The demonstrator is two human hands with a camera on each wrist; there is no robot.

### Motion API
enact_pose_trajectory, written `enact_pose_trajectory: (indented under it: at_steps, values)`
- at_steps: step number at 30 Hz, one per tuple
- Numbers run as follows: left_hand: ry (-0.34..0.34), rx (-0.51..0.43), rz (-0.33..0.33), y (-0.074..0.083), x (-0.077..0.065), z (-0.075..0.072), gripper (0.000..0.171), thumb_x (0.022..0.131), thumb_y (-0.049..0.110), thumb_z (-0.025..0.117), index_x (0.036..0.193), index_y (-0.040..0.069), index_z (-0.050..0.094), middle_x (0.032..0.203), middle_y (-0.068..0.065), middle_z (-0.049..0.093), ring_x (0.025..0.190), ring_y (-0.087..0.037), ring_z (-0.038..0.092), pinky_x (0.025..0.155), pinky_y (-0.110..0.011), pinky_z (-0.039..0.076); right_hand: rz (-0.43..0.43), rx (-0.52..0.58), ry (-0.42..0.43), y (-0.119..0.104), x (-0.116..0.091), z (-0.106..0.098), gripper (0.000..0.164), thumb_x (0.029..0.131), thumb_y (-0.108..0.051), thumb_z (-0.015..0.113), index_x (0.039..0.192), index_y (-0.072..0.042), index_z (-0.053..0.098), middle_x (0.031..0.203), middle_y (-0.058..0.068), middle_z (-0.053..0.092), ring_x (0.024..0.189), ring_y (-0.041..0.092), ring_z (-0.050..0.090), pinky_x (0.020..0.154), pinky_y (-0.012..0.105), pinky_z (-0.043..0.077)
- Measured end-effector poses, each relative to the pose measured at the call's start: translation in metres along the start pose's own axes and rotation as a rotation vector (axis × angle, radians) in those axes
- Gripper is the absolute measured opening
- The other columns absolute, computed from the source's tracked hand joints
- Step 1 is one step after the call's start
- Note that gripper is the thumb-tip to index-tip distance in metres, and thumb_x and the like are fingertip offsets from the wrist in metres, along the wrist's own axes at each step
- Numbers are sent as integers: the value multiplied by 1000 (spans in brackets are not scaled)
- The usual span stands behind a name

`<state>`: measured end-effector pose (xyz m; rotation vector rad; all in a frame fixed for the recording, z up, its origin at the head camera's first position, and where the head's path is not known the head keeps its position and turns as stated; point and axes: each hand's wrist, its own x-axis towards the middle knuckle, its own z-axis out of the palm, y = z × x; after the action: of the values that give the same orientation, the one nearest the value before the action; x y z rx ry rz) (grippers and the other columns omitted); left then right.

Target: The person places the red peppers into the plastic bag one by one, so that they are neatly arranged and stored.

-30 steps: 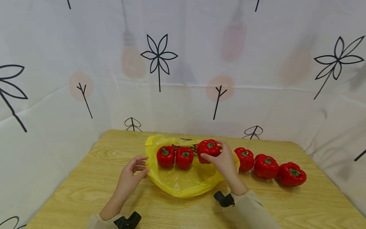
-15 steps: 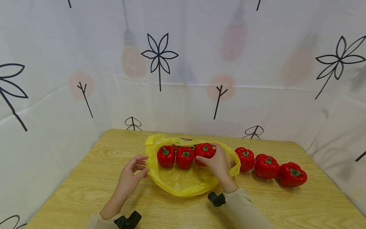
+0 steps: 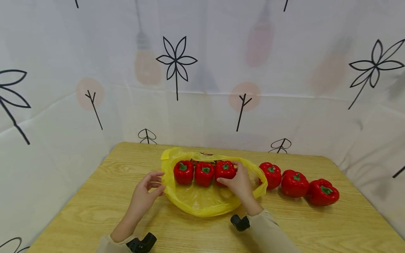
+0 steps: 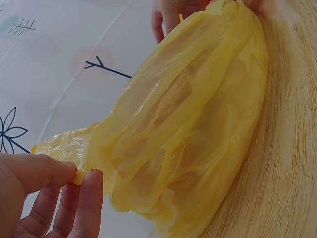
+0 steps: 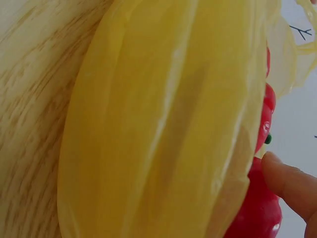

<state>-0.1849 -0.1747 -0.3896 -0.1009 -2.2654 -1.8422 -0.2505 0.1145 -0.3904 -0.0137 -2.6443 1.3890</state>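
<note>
A: Which step was in hand?

B: Loading of the bag (image 3: 202, 212), judging by the layout. The right hand (image 3: 239, 182) had pepper 3 (image 3: 224, 169) at the right end of the row inside.

A: State the condition of each grip.

B: Right hand: thumb on the near side, fingers round the right side, closed to the width of pepper 3. Left hand (image 3: 143, 191): thumb and finger pinched the bag film at its left rim; the left wrist view showed almost no gap between them.

A: Where was the bag, and what did it contain?

B: It lay near the far edge of the desk (image 3: 95, 196), mouth spread wide. It contained 3 peppers: pepper 1 (image 3: 183, 175) by the left rim, pepper 2 (image 3: 204, 177) just beside it, then pepper 3. Whether pepper 3 bore fully on the bag floor could not be told.

A: And outside?

B: 3 more: pepper 4 (image 3: 272, 175) just beside the right rim, then pepper 5 (image 3: 294, 186) and pepper 6 (image 3: 322, 193), slanting toward the desk's right edge.

A: What did the next move call for?

B: Probably releasing pepper 3 once steady, then raising the right hand clear of the rim while the left pinch kept the mouth spread.
</note>
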Motion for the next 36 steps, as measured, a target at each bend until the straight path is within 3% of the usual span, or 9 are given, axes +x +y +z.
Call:
enact_pose_trajectory:
  at_steps: [14,27,36]
  values:
    - [-5,1,3,0,0,1,36,84,-6,64,117,5,57,105,-14,53,90,-24,56,68,-30,56,-21,60,39,-8,-13,-16,71,74,-16,80,132,-1,42,122,23,45,108,40,47,84,50,49]
    - [1,22,-12,1,-1,1,36,83,-6,65,116,6,58,105,-13,54,91,-25,57,69,-32,56,-6,209,68,-11,-29,-30,65,77,-11,77,131,-2,41,123,22,45,111,36,47,92,47,46]
    - [-1,35,-9,2,0,1,37,83,-7,65,117,6,58,104,-13,54,91,-25,57,69,-33,56,-1,246,117,-7,-38,-40,62,77,-12,77,128,-3,43,119,19,48,108,31,49,93,44,46]
